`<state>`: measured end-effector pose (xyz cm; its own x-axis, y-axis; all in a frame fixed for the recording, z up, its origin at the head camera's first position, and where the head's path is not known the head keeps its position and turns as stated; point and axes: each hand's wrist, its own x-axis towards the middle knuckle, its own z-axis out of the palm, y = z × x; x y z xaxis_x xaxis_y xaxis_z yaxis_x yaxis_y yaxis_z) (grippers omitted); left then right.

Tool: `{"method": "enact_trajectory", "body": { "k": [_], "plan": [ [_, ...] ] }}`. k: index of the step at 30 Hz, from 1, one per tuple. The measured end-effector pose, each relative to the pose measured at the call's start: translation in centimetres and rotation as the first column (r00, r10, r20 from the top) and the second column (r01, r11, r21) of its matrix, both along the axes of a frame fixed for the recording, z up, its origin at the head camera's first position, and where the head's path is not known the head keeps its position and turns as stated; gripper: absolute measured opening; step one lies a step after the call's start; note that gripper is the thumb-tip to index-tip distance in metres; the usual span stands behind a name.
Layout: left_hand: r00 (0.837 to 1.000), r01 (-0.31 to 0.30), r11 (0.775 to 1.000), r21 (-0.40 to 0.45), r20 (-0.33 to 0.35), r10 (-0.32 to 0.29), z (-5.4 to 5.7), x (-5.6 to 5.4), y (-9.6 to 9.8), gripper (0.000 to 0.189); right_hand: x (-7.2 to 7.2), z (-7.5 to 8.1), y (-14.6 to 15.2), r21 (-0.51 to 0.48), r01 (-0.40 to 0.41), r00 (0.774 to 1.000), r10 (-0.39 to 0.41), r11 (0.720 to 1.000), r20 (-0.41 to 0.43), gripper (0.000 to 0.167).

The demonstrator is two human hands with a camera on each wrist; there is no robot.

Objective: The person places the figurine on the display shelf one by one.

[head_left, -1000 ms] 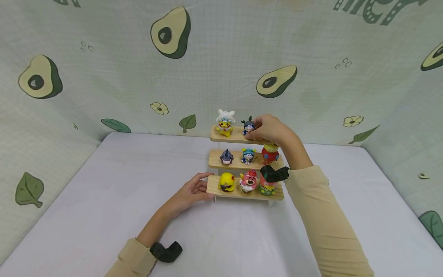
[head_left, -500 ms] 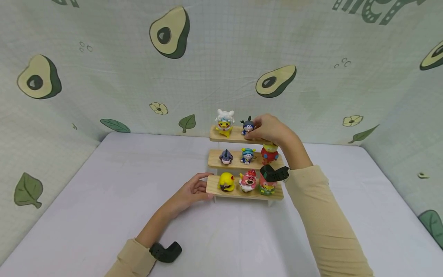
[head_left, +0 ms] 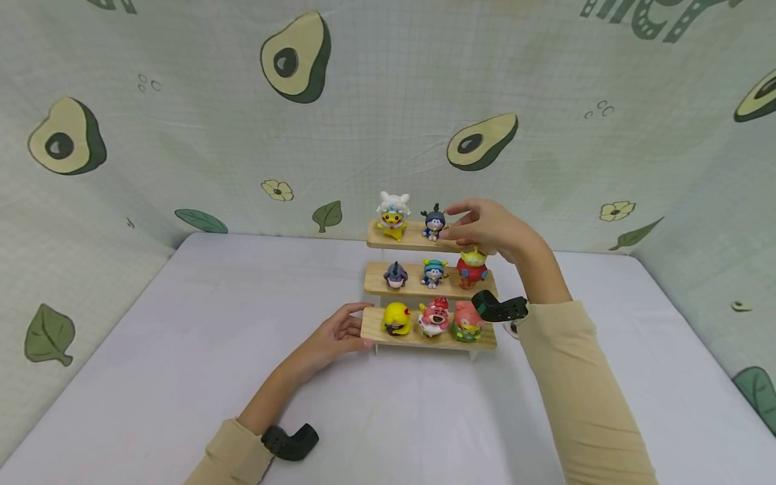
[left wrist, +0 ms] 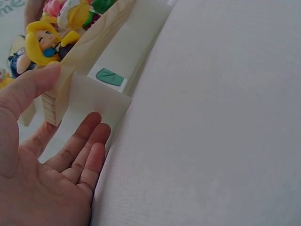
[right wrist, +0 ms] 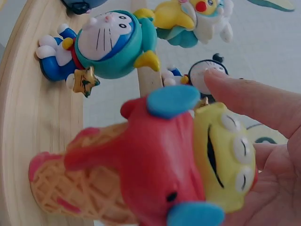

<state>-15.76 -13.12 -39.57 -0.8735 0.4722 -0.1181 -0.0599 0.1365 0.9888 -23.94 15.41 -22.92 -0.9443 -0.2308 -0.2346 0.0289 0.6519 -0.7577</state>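
Note:
A three-tier wooden display shelf (head_left: 371, 283) holds several small figurines. My left hand (head_left: 327, 337) holds the left end of its bottom board, the thumb (left wrist: 44, 77) at the board's corner and the other fingers near the pale side support. On the top board stands a figurine with a dark grey hat (head_left: 434, 223); my right hand (head_left: 494, 230) is just right of it, thumb and forefinger spread apart. To its left is a yellow figurine in a white hood (head_left: 393, 215). In the right wrist view a red, yellow-headed figurine (right wrist: 160, 155) covers part of the right hand.
The middle board also bears a grey figurine (head_left: 396, 275) and a teal-hatted one (head_left: 434, 273). On the bottom board are a yellow-haired figurine (head_left: 397, 318), a pink bear (head_left: 434, 316) and a pink-and-green figurine (head_left: 467, 322). A small round item (head_left: 512, 329) lies partly behind the right sleeve.
My right hand has let go of the dark-hatted figurine and shifted right, its fingers spreading. The figurine stays standing on the top board. My left hand has not moved.

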Motion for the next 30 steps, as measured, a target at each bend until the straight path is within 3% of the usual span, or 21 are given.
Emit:
{"method": "enact_trajectory", "body": {
  "k": [6, 11, 16, 21, 30],
  "plan": [
    [1.000, 0.010, 1.000, 0.007, -0.005, -0.010, -0.1, 0.0, 0.0, 0.066, 0.7, -0.3, 1.8, -0.062, -0.008, 1.000, 0.007, 0.998, -0.019, 0.064],
    [1.000, 0.002, 1.000, 0.000, -0.001, -0.002, 0.0, 0.0, 0.0, 0.066, 2.2, -0.7, 3.9, -0.119, -0.007, 0.996, -0.004, 0.993, -0.094, 0.062],
    [1.000, -0.004, 1.000, -0.001, -0.001, 0.004, -0.1, 0.1, 0.0, 0.067, 3.9, -1.6, 5.8, -0.214, 0.035, 0.985, -0.071, 0.976, -0.159, 0.062],
    [1.000, -0.013, 1.000, 0.000, 0.005, 0.013, -0.1, 0.2, -0.1, 0.067, 5.6, -2.9, 6.9, -0.242, 0.059, 0.972, -0.112, 0.969, -0.208, 0.055],
    [1.000, -0.002, 1.000, 0.013, -0.001, 0.002, 0.1, 0.2, 0.0, 0.067, 7.3, -5.8, 8.9, -0.165, 0.150, 0.977, -0.171, 0.975, -0.124, 0.059]
  ]
}}
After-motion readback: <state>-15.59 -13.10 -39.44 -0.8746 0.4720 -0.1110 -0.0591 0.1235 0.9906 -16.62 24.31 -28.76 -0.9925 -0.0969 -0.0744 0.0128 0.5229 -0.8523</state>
